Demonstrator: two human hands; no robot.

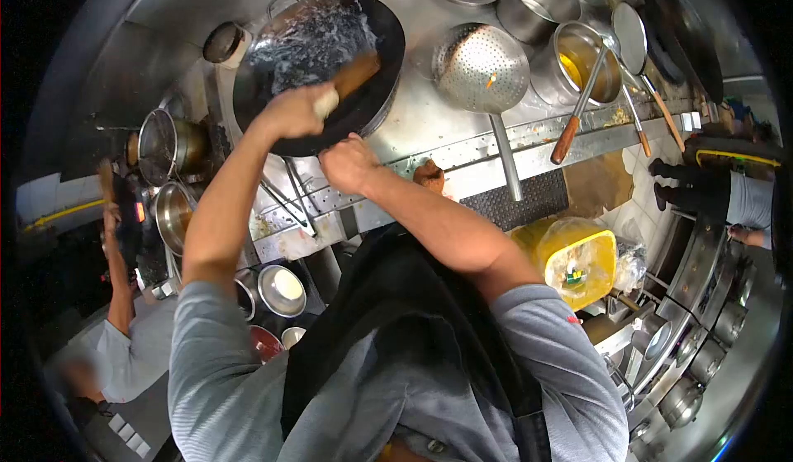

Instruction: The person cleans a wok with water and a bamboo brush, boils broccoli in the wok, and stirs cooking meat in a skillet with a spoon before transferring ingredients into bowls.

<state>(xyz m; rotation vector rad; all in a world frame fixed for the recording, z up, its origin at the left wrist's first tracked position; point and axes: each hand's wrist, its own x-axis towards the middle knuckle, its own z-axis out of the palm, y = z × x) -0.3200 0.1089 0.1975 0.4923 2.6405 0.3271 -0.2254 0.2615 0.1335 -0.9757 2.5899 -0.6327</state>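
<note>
A dark wok (384,41) sits at the upper left of centre, with whitish foam or wet residue over its inside. Inside it, my left hand (299,113) is closed around a brown brush (357,75), whose broad end touches the wok's surface. The brush's pale end shows beside my fingers. At the wok's near rim, my right hand (349,165) is closed on the edge; a cloth or handle under it cannot be made out. Metal tongs (289,208) lie just below the wok, and a reddish-brown lump (429,176) is right of my right hand.
Right of the wok are a perforated strainer (481,67), a steel pot (541,90) with yellow liquid and ladles (578,123). Bowls (282,289) stand lower left. A yellow bin (578,268) is lower right. Other people (136,355) are at far left and far right.
</note>
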